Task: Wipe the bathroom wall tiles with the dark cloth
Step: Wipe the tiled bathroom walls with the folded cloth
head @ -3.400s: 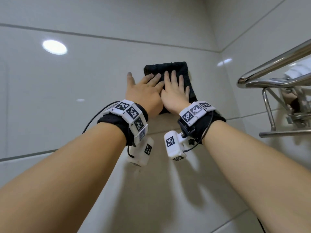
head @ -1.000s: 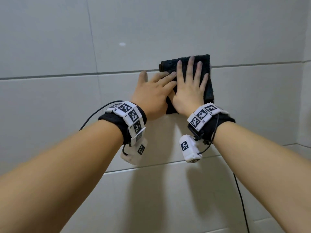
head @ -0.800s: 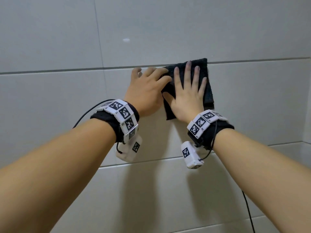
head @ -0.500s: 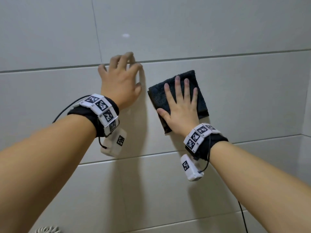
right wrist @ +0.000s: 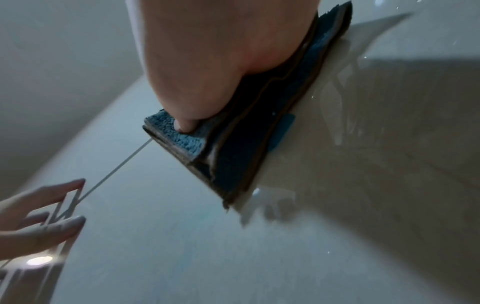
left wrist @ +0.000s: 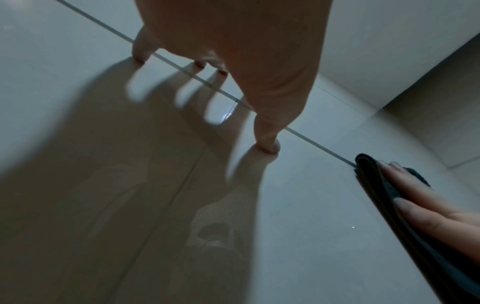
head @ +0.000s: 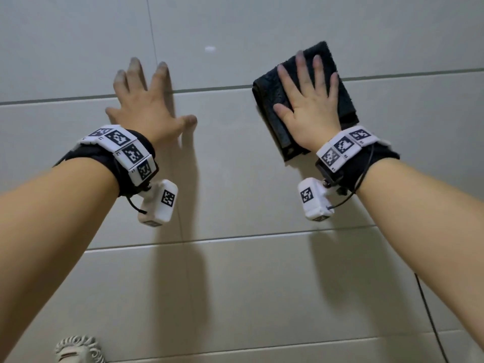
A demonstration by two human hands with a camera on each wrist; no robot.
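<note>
— From the head view, where is the cloth?

— The dark cloth [head: 306, 100] is folded into a thick pad and lies flat on the wall tiles [head: 235, 166], straddling a horizontal grout line [head: 214, 87]. My right hand [head: 309, 108] lies on it with straight, spread fingers, pressing, not clutching. My left hand [head: 146, 108] is well apart to the left, also spread flat, on bare tile and holding nothing.

— How will that cloth handle?

— I judge it soft, light and limp. The fold would slide or open if I eased off, so an even palm over the middle seems the best hold, with fingers reaching toward the top edge.

— What does the left wrist camera add?

— My left fingertips [left wrist: 269, 147] touch the glossy tile by the grout line. At the right edge the cloth [left wrist: 405, 216] shows edge-on, my other hand's fingers lying straight along it.

— And the right wrist camera?

— The heel of my right hand [right wrist: 221, 61] bears on the cloth [right wrist: 233, 148]; its stacked layers show a fluffy pile, and the bottom layer lies flush on the tile. The tile looks slick, so I expect an easy glide. My left fingers [right wrist: 52, 226] appear at lower left, extended.
</note>
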